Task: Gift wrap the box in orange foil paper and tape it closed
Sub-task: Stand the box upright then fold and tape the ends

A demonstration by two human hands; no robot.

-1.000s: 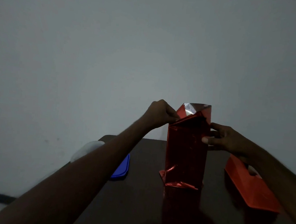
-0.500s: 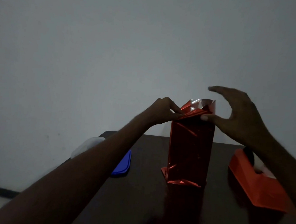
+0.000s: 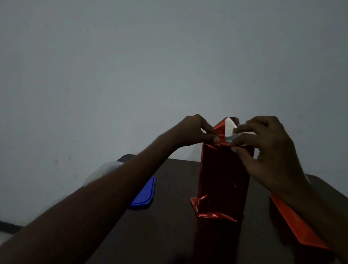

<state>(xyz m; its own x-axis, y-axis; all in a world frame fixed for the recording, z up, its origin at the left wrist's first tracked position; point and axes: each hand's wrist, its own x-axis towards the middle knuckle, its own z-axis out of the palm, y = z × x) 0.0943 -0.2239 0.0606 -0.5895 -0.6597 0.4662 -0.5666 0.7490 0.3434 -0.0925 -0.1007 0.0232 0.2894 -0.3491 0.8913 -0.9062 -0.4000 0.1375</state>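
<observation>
A tall box wrapped in shiny orange foil paper [image 3: 223, 180] stands upright on the dark table [image 3: 161, 244]. Its top end is open, with a foil flap [image 3: 230, 125] sticking up and showing its silver inner side. My left hand [image 3: 193, 131] pinches the folded foil at the top left corner. My right hand [image 3: 270, 151] is at the top right, its fingers and thumb pinching the foil edge at the front of the top. Loose foil folds stick out at the box's base.
An orange tape dispenser [image 3: 294, 224] lies on the table to the right, partly behind my right forearm. A blue lid [image 3: 145, 193] and a translucent container [image 3: 102, 170] sit at the left edge. A plain wall is behind.
My right hand came down from an open spread above the box onto the top foil and now pinches it. The left hand kept its grip on the top left corner.
</observation>
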